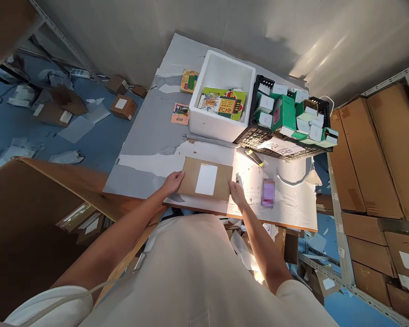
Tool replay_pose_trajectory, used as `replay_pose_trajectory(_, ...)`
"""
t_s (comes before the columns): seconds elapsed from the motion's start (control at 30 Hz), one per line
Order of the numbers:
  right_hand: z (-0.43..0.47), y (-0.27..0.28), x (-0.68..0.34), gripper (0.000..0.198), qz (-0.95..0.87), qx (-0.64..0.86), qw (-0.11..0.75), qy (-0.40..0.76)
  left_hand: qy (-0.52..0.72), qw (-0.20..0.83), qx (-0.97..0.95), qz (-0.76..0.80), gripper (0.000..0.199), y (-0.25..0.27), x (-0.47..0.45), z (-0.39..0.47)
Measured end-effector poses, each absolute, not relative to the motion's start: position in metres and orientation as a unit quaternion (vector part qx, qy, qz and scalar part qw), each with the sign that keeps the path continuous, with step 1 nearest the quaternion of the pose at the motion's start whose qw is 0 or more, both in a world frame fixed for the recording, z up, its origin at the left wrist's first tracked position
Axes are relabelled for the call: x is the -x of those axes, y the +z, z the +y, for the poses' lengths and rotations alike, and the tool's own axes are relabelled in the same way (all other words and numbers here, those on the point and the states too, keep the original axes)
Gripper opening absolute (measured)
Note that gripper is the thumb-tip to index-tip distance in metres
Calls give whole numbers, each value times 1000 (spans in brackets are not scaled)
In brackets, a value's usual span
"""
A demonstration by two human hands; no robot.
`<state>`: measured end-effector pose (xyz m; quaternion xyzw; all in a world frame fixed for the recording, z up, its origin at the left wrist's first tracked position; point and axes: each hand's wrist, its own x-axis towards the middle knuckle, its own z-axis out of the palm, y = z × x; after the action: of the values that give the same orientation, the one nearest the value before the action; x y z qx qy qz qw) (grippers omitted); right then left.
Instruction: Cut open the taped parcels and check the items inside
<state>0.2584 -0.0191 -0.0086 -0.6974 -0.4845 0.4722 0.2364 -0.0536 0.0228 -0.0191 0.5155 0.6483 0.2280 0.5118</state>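
A closed cardboard box (pixel 191 177) with a blank-looking white label (pixel 206 179) lies at the front of the worktable (pixel 139 141). My left hand (pixel 173 182) grips its left end, fingers curled round the edge. At the opposite end, my right hand (pixel 237 192) is closed on the box's right edge. Just beyond my right hand is a small, thin object that I cannot make out. A black and yellow cutter-like tool (pixel 254 157) rests behind it, and a purple item (pixel 268 193), blurred out, lies to the right.
Behind the box stand a white foam bin (pixel 213 125) holding colourful booklets and a black crate (pixel 254 135) packed with green and white cartons. Shelving with large cartons (pixel 359 154) rises on the right. A big open cardboard box (pixel 37 218) is at lower left; packaging litters the blue floor.
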Motion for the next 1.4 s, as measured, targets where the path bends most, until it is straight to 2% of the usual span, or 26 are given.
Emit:
replay_pose_trajectory(0.07, -34, -21, -265, 55, -434, 685, 286, 510, 278, 560, -468, 625, 64, -29, 59, 12)
replay_pose_trajectory(0.13, -52, -33, -272, 53, -417, 695, 301, 503, 301, 581, -449, 608, 64, -40, 66, 0)
replay_pose_trajectory(0.4, -86, -39, -272, 80, -497, 664, 249, 501, 268, 559, -539, 570, 69, -48, 80, -33)
replay_pose_trajectory(0.67, -74, -34, -245, 47, -493, 653, 285, 500, 252, 565, -549, 562, 54, -39, 69, -30)
replay_pose_trajectory(0.87, -55, -2, -257, 34, -563, 662, 247, 428, 263, 477, -573, 613, 43, -4, 62, -15)
replay_pose_trajectory(1.07, -15, 24, -260, 47, -610, 708, 159, 318, 182, 336, -616, 689, 46, 24, 42, 26)
replay_pose_trajectory(1.27, 20, 27, -260, 53, -563, 730, 149, 358, 161, 333, -647, 667, 46, 20, 36, 47)
replay_pose_trajectory(1.4, 14, 19, -271, 56, -525, 716, 193, 418, 174, 349, -619, 682, 51, 18, 34, 46)
